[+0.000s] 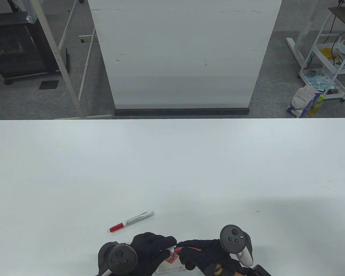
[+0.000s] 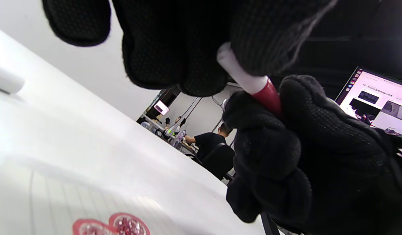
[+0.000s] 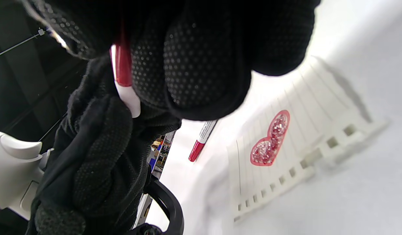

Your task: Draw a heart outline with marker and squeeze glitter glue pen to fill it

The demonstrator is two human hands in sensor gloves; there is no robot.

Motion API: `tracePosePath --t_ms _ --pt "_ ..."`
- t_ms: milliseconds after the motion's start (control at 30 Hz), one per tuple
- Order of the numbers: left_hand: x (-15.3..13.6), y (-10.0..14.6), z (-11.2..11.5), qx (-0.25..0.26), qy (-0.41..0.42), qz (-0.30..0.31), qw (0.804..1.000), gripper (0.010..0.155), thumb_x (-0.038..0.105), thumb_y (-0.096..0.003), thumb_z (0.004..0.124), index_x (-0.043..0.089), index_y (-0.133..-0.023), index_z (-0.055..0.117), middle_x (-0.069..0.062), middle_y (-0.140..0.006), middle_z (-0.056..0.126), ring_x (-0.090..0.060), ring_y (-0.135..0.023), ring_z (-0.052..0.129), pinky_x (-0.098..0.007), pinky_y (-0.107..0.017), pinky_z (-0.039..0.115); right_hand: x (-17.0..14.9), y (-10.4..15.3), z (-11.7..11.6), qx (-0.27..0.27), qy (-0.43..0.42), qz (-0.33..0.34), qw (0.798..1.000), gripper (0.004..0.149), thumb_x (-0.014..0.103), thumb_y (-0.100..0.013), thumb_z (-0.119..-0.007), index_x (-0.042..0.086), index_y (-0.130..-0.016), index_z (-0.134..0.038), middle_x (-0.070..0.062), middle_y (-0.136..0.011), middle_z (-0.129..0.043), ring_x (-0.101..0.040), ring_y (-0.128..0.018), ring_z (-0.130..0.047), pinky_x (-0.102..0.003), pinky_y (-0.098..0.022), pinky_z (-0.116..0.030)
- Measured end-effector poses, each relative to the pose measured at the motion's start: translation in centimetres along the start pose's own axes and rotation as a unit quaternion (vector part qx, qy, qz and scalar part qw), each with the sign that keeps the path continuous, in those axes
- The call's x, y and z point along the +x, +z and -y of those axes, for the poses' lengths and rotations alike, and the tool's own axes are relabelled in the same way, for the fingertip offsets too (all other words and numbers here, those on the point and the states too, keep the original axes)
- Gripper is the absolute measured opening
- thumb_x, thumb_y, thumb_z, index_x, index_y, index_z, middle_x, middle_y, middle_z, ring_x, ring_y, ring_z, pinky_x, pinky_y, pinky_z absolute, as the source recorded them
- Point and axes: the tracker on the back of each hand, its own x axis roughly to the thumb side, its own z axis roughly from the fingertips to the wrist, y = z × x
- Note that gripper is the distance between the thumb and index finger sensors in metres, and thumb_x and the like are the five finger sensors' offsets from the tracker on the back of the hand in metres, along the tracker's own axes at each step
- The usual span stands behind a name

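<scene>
Low over the table's near edge, both gloved hands hold the red glitter glue pen (image 1: 180,249) between them. My left hand (image 1: 161,245) pinches its white cap (image 2: 241,74). My right hand (image 1: 189,253) grips the red barrel (image 3: 123,65). Beneath the hands lies a lined sheet of paper (image 3: 305,107) with a red heart outline (image 3: 271,140) filled with glitter. The hands hide most of the paper in the table view. The red-capped white marker (image 1: 131,221) lies on the table just beyond my left hand, untouched.
The white table (image 1: 172,166) stretches far ahead and to both sides. A white board (image 1: 184,54) stands past its far edge. A person sits at a desk in the background of the left wrist view, and a laptop screen (image 2: 377,101) glows at its right.
</scene>
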Motion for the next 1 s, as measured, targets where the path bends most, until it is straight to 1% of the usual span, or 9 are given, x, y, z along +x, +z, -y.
tracePosePath --t_ms 133,267,333,400,567,667,800,867,1000 --pt "0.1 0.1 -0.1 0.004 -0.007 0.014 1.0 0.061 0.045 -0.0432 0.089 0.034 -0.099 0.068 0.002 -0.098 0.081 -0.031 -0.085 0.084 -0.061 -0.065 0.066 -0.1 -0.1 -0.5 0.009 -0.018 -0.001 1.0 0.047 0.049 -0.042 -0.078 0.019 -0.077 -0.09 -0.005 -0.058 -0.103 -0.014 -0.035 -0.108 -0.038 -0.044 -0.089" --pt "-0.6 0.2 -0.7 0.018 -0.005 -0.022 1.0 0.079 0.066 -0.0458 0.068 0.021 -0.109 0.053 -0.012 -0.107 0.068 -0.038 -0.089 0.077 -0.063 -0.064 0.065 -0.2 -0.2 -0.6 0.017 -0.024 0.001 1.0 0.048 0.049 -0.042 -0.078 0.019 -0.077 -0.091 -0.005 -0.058 -0.103 -0.014 -0.035 -0.108 -0.038 -0.044 -0.089" --pt "-1.3 0.1 -1.0 0.003 -0.002 -0.065 0.998 0.073 0.065 -0.0483 0.061 0.018 -0.103 0.067 -0.013 -0.097 0.082 -0.039 -0.079 0.087 -0.062 -0.061 0.068 -0.2 -0.2 -0.5 0.014 -0.027 0.003 1.0 0.048 0.049 -0.042 -0.078 0.019 -0.077 -0.091 -0.005 -0.058 -0.103 -0.014 -0.035 -0.107 -0.038 -0.044 -0.089" --pt "-2.0 0.2 -0.8 -0.022 0.017 -0.1 0.995 0.066 0.062 -0.0497 0.057 0.018 -0.09 0.085 -0.012 -0.081 0.097 -0.038 -0.067 0.095 -0.062 -0.058 0.071 -0.2 -0.2 -0.4 0.012 -0.029 0.003 1.0 0.048 0.049 -0.042 -0.078 0.019 -0.077 -0.091 -0.005 -0.058 -0.103 -0.014 -0.035 -0.107 -0.038 -0.044 -0.088" --pt "-2.3 0.0 0.0 -0.063 0.067 -0.107 0.99 0.051 0.053 -0.0515 0.063 0.022 -0.073 0.097 -0.007 -0.065 0.105 -0.035 -0.056 0.1 -0.061 -0.055 0.074 0.0 -0.1 -0.4 0.008 -0.017 0.01 1.0 0.048 0.049 -0.042 -0.078 0.018 -0.077 -0.091 -0.005 -0.058 -0.103 -0.014 -0.035 -0.107 -0.038 -0.044 -0.088" --pt "-2.0 -0.1 0.1 -0.062 0.075 -0.089 0.991 0.045 0.05 -0.0502 0.07 0.022 -0.075 0.095 -0.006 -0.067 0.103 -0.033 -0.058 0.1 -0.06 -0.056 0.074 -0.1 -0.1 -0.4 0.004 -0.014 0.011 1.0 0.048 0.048 -0.042 -0.078 0.018 -0.076 -0.091 -0.005 -0.057 -0.103 -0.015 -0.034 -0.108 -0.038 -0.043 -0.089" --pt "-1.7 -0.1 -0.2 -0.046 0.039 -0.06 0.996 0.055 0.049 -0.0433 0.088 0.024 -0.092 0.079 -0.006 -0.086 0.091 -0.033 -0.072 0.093 -0.061 -0.06 0.07 -0.2 -0.1 -0.2 -0.001 -0.015 0.01 1.0 0.048 0.048 -0.042 -0.079 0.018 -0.076 -0.091 -0.005 -0.057 -0.103 -0.015 -0.034 -0.108 -0.038 -0.043 -0.089" --pt "-1.8 0.0 -0.1 -0.048 0.021 -0.064 0.997 0.069 0.06 -0.0426 0.082 0.02 -0.098 0.074 -0.009 -0.091 0.088 -0.035 -0.074 0.092 -0.061 -0.06 0.069 -0.1 -0.1 -0.3 0.003 -0.015 0.01 1.0 0.048 0.049 -0.042 -0.078 0.018 -0.077 -0.091 -0.005 -0.058 -0.103 -0.015 -0.035 -0.107 -0.038 -0.043 -0.088" --pt "-2.2 0.1 0.2 -0.072 0.047 -0.084 0.993 0.06 0.059 -0.0493 0.063 0.02 -0.087 0.089 -0.009 -0.078 0.099 -0.036 -0.065 0.097 -0.061 -0.058 0.071 -0.1 -0.1 -0.4 0.007 -0.013 0.011 1.0 0.048 0.049 -0.042 -0.078 0.018 -0.077 -0.091 -0.005 -0.058 -0.103 -0.015 -0.035 -0.108 -0.038 -0.043 -0.089"
